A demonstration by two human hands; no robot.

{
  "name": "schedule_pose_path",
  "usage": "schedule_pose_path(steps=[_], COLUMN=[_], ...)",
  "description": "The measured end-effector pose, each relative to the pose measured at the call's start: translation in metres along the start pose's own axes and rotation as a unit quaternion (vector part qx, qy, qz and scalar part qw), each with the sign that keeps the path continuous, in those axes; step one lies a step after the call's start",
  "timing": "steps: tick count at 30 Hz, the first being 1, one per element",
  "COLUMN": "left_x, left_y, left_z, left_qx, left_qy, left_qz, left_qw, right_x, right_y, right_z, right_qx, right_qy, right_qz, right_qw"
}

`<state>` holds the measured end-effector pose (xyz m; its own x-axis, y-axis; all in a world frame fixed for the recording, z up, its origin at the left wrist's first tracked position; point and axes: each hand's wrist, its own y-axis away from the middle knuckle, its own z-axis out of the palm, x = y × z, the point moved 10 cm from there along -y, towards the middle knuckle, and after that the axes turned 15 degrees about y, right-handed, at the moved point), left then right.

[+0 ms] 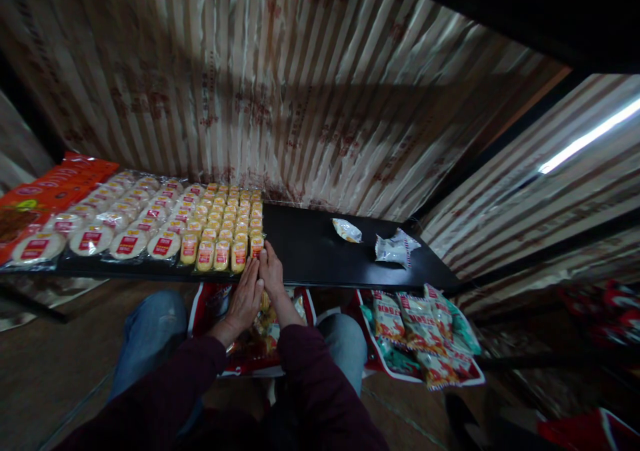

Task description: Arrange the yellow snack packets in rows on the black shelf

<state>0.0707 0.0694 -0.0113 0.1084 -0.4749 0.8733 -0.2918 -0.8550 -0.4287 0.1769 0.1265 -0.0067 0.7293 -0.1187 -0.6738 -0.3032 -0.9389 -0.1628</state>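
Both the left hand (244,298) and right hand (271,271), fingers straight and unclenched, touched the yellow packet (257,245) at their twelve o'clock on the black shelf (310,254); probably light, soft and slick-wrapped, it looked easily crushed, its sides the safest hold.

1. Yellow cakes (227,226): small and oblong with rounded ends, each in shiny clear wrap, the near ones showing reddish labels.
2. I see them packed in five tight columns on the black shelf (310,251), running from its near edge to the far side, just right of the white rounds (129,243).
3. The near right cake (257,244) closes its column, label showing, lower part hidden.
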Motion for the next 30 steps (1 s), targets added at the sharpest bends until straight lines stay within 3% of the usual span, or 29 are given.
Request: schedule_pose_path(steps=[6,11,16,20,23,26,28,30], left_x=[-0.001,0.004,0.019,0.019,-0.01,-0.064,-0.097,-0.117], left_y=[-0.003,-0.003,0.008,0.038,0.066,0.09,0.105,0.113], left_z=[-0.002,-0.007,-0.011,-0.005,0.006,0.009,0.007,0.004], left_qx=[-0.005,-0.006,-0.021,-0.051,-0.085,-0.093,-0.085,-0.062], left_qy=[0.012,0.008,-0.033,-0.059,-0.066,-0.079,-0.059,-0.013], left_qz=[-0.001,0.016,0.067,0.085,0.006,-0.185,-0.311,-0.388], left_qw=[1.0,1.0,0.997,0.993,0.994,0.975,0.945,0.919], right_x=[-0.006,-0.002,-0.002,0.025,0.066,0.114,0.131,0.136], right_y=[0.003,0.011,0.047,0.088,0.11,0.122,0.125,0.125], right_z=[0.001,-0.009,-0.028,-0.024,0.001,0.04,0.058,0.068], right_qx=[-0.022,0.036,0.097,0.097,0.063,-0.033,-0.07,-0.077], right_qy=[-0.034,-0.059,-0.136,-0.13,-0.068,0.035,0.072,0.071], right_qz=[-0.018,0.0,-0.015,0.015,0.089,0.191,0.208,0.191], right_qw=[0.999,0.998,0.986,0.987,0.992,0.98,0.973,0.976])
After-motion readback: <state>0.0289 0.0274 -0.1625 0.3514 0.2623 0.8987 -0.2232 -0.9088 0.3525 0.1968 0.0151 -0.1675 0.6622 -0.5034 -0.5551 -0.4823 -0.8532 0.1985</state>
